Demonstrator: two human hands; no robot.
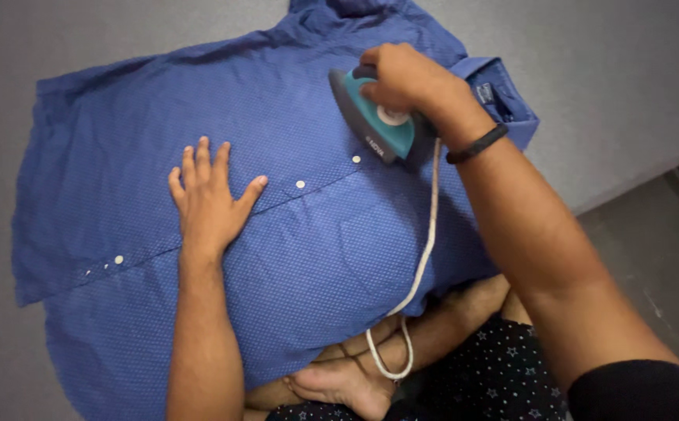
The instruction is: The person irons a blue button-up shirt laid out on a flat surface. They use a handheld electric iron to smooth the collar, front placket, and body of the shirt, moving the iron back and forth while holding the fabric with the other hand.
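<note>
A blue dotted button-up shirt [121,140] lies spread flat on a grey surface [612,70], buttons running diagonally across it. My left hand [208,195] rests flat on the shirt beside the button line, fingers spread. My right hand [405,78] grips the handle of a teal and grey iron [378,129], which sits on the shirt's upper chest near the collar [503,97]. A black band circles my right wrist. The iron's white cord [425,249] trails down over the shirt toward my lap.
My crossed legs and a bare foot [339,386] show at the bottom edge, with dark star-patterned shorts [503,366]. The cord loops by the foot. A darker floor strip [651,257] lies at the right beyond the grey surface's edge.
</note>
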